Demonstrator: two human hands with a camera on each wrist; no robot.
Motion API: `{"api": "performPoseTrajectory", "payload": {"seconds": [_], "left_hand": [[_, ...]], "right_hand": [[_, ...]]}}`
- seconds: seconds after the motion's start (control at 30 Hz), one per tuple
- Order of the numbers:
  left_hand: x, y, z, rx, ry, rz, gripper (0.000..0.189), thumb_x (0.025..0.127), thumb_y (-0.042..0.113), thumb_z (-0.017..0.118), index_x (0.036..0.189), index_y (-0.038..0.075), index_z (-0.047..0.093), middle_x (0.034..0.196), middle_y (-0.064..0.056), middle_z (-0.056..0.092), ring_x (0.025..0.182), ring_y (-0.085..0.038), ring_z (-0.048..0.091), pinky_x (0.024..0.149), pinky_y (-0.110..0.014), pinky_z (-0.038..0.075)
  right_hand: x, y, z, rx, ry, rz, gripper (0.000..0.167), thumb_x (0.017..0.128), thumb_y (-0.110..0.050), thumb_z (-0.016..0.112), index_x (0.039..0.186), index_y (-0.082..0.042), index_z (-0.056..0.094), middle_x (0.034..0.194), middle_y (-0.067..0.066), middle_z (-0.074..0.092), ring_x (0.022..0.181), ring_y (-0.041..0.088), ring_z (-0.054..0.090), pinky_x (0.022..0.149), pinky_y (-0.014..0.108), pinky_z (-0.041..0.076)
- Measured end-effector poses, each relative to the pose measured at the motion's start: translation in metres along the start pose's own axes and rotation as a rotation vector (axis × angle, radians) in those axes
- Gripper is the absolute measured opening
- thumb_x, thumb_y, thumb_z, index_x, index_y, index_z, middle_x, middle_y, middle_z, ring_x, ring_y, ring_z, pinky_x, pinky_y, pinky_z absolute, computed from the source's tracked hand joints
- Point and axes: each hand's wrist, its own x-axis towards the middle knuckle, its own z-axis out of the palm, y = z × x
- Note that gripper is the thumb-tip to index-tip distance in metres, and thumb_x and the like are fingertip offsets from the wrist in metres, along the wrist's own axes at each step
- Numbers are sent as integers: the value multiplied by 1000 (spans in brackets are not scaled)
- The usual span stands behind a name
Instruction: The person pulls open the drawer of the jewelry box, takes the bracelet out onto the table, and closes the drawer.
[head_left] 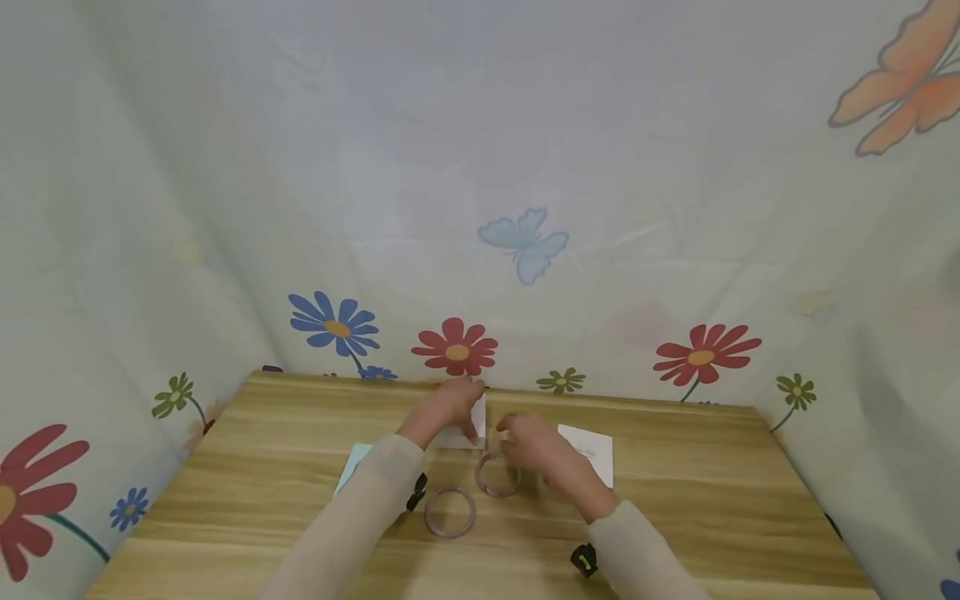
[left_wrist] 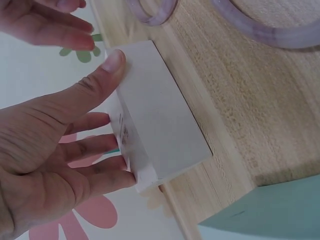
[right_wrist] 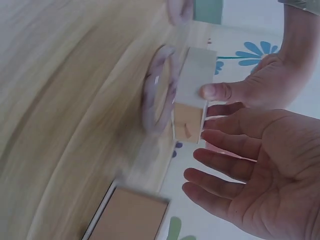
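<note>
At the far edge of the table, my left hand (head_left: 446,408) grips a small white box (left_wrist: 160,110), thumb on its top face and fingers along the side with dark print. In the right wrist view, a tan part shows at one end of this box (right_wrist: 196,75). My right hand (head_left: 528,442) hovers close by with fingers loosely bent and nothing in them. Below it lies a marbled lilac bangle (right_wrist: 148,100). A second bangle (head_left: 428,513) rests nearer the front, between the forearms.
A white lid-like square with small print (head_left: 596,458) lies right of my right hand; a tan-faced box (right_wrist: 132,215) shows in the right wrist view. Partly behind the left sleeve is a teal box (left_wrist: 270,210). A flower-printed curtain (head_left: 600,333) stands behind the wooden table (head_left: 697,517).
</note>
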Motion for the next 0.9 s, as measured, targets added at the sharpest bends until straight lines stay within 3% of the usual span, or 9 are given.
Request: {"api": "performPoseTrajectory", "payload": {"seconds": [0.3, 0.67, 0.8, 0.9], "left_hand": [[-2, -2, 0, -19, 2, 3, 75, 69, 30, 96, 130, 4, 62, 126, -13, 64, 116, -30, 60, 96, -41, 51], [-1, -4, 4, 14, -3, 85, 70, 70, 27, 96, 127, 2, 66, 124, -11, 68, 113, -28, 61, 94, -39, 51], [-1, -7, 5, -17, -14, 120, 68, 72, 23, 94, 132, 8, 67, 129, -8, 66, 116, -26, 60, 96, -38, 51], [0, -9, 8, 28, -56, 163, 62, 78, 21, 90, 136, 17, 67, 143, -5, 59, 126, -24, 56, 102, -37, 48]], "right_hand": [[-14, 20, -2, -65, 91, -46, 21, 93, -4, 67, 112, 2, 72, 116, 13, 71, 106, 31, 68, 87, 43, 56], [-30, 31, -3, -85, 156, -94, 17, 92, 0, 67, 107, 1, 73, 109, 13, 72, 96, 30, 70, 80, 42, 57], [-32, 31, -7, -62, 143, -67, 18, 94, -1, 65, 111, 1, 72, 113, 13, 71, 97, 29, 70, 80, 42, 57], [-32, 32, -9, -33, 138, -62, 19, 96, -2, 64, 112, 2, 72, 115, 13, 70, 97, 28, 70, 80, 42, 57]]}}
